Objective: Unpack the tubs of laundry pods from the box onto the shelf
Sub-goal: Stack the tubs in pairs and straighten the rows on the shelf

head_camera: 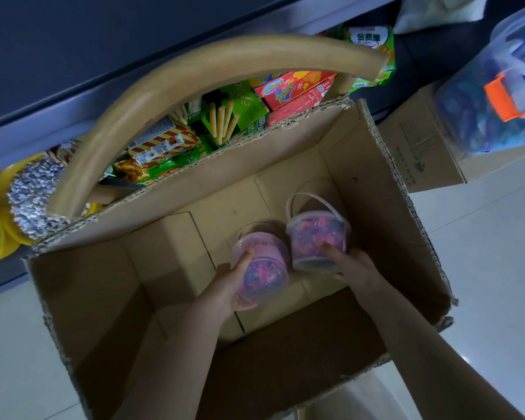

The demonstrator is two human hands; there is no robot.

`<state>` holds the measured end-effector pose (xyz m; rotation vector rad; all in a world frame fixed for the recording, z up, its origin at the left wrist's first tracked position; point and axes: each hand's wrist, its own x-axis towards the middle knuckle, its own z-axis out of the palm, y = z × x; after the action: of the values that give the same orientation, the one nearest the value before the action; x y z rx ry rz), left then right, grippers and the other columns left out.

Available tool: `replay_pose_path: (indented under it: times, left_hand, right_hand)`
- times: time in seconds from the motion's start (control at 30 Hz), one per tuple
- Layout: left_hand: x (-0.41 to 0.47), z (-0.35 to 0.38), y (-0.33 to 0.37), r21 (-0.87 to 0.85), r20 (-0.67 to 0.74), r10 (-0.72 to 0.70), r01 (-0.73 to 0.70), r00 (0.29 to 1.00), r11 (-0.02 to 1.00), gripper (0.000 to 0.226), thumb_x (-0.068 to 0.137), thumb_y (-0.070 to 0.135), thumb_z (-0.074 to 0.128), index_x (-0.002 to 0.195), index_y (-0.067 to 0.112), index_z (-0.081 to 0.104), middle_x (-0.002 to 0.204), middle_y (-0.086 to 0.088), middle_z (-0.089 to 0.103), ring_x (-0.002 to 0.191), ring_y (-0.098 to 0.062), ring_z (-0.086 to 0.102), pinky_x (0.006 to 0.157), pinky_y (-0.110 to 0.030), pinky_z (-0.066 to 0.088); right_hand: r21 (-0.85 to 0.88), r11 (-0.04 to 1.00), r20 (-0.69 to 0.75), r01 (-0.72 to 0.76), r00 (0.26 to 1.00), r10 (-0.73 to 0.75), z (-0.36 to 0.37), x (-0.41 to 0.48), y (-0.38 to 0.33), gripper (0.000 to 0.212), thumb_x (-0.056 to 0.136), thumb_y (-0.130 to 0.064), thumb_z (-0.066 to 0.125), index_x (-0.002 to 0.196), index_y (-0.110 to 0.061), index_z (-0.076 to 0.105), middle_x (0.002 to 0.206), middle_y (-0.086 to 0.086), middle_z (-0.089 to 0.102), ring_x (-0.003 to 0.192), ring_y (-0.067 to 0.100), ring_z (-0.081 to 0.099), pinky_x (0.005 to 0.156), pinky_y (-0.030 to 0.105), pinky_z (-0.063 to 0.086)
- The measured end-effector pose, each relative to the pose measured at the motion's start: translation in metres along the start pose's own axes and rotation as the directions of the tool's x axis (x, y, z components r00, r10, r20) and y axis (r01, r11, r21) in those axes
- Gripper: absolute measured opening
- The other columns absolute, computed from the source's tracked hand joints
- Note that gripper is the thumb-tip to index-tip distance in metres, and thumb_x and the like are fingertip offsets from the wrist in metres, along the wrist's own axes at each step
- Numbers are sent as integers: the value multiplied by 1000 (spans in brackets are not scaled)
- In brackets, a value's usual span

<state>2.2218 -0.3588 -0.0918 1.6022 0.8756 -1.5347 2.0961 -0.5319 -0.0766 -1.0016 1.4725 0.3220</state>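
An open cardboard box (170, 277) stands on the floor below me, and both my arms reach into it. My left hand (234, 283) grips a clear tub of pink and purple pods (262, 265), tilted on its side. To its right, my right hand (352, 265) grips a second clear tub of pods (315, 241) with a white handle standing up above its lid. The two tubs sit close together above the box's bottom. No other tub shows inside the box. The dark shelf edge (73, 122) runs across the top left.
A basket with a curved wooden handle (194, 83) full of snack packets (237, 116) stands behind the box. A second cardboard box (422, 147) carries a clear storage bin with an orange latch (503, 98) at the right. Pale floor tiles (482, 253) surround the box.
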Motion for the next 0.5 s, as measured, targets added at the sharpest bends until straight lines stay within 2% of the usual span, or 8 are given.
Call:
replay_pose_path:
  times: [0.1,0.13,0.2,0.27,0.33,0.4,0.5]
  left_hand:
    - [-16,-8,-2,-46,-24,116,-117,993,992,70,73,54,67,127,17,43,106,-13,64,89,-25,67,54,-33,54]
    - [-23,-11,-2,-53,-42,162,-165,986,985,73,69,53,70,128,19,42,107,-12,64,89,-25,68,55,-34,56]
    - [-39,-16,-2,-60,-67,289,-293,955,954,78,62,48,76,127,25,40,113,-10,61,92,-27,68,60,-37,58]
    - [-57,-19,-1,-84,-67,457,-461,887,883,60,67,33,77,118,31,45,115,-6,58,96,-27,66,61,-37,59]
    - [-80,-22,-1,-116,-66,585,-588,808,800,42,72,18,78,101,34,52,107,0,62,95,-23,65,56,-32,58]
    - [-103,-27,-2,-153,-67,665,-666,744,730,47,62,22,83,99,32,56,99,4,66,93,-20,66,56,-30,57]
    - [-139,-33,-1,-151,-64,735,-735,675,661,77,49,37,80,120,22,53,114,-5,65,104,-22,64,71,-43,58]
  right_hand:
    - [69,995,61,70,995,-74,3,-21,0,43,70,-39,78,102,-18,57,96,0,61,93,18,60,91,37,48]
    - [82,993,75,86,993,-92,4,-28,-1,48,64,-46,80,98,-19,59,96,1,64,93,19,62,93,39,49]
    - [92,988,108,125,985,-135,7,-42,-4,67,53,-57,82,104,-17,63,104,8,69,98,25,67,95,44,50]
    - [123,977,159,176,968,-194,8,-59,-9,63,63,-48,80,111,-10,64,105,9,72,100,24,68,96,45,51]
    - [153,971,189,182,960,-209,8,-75,-17,58,69,-42,76,114,-7,63,105,7,72,100,20,68,94,40,52]
    - [199,961,241,194,940,-240,8,-95,-26,48,76,-37,71,115,-9,62,106,5,71,101,16,67,92,34,52]
    - [231,945,312,233,902,-299,6,-126,-40,52,76,-43,71,117,-12,62,110,3,71,105,14,66,95,33,50]
